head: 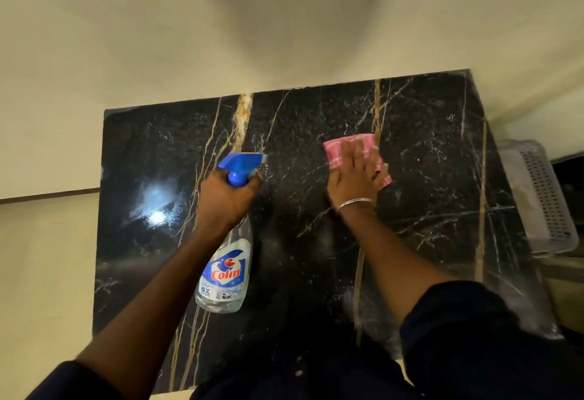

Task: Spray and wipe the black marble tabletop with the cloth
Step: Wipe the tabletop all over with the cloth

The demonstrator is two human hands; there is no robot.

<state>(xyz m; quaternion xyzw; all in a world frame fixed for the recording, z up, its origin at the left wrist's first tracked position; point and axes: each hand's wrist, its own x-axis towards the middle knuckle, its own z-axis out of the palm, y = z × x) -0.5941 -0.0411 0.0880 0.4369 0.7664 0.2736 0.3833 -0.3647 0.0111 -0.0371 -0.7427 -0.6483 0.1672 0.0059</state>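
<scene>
The black marble tabletop (426,197) with gold and white veins fills the middle of the view. My left hand (226,199) grips the neck of a clear spray bottle (226,273) with a blue trigger head, held above the left-centre of the top, nozzle pointing away from me. My right hand (357,175) lies flat with straight fingers on a folded pink checked cloth (336,150), pressing it onto the marble right of centre. A metal bangle sits on that wrist.
A cream wall rises behind the table's far edge. A pale plastic perforated basket (543,200) stands just past the right edge of the top. Light glare shows on the marble at the left (156,207). Cream floor lies to the left.
</scene>
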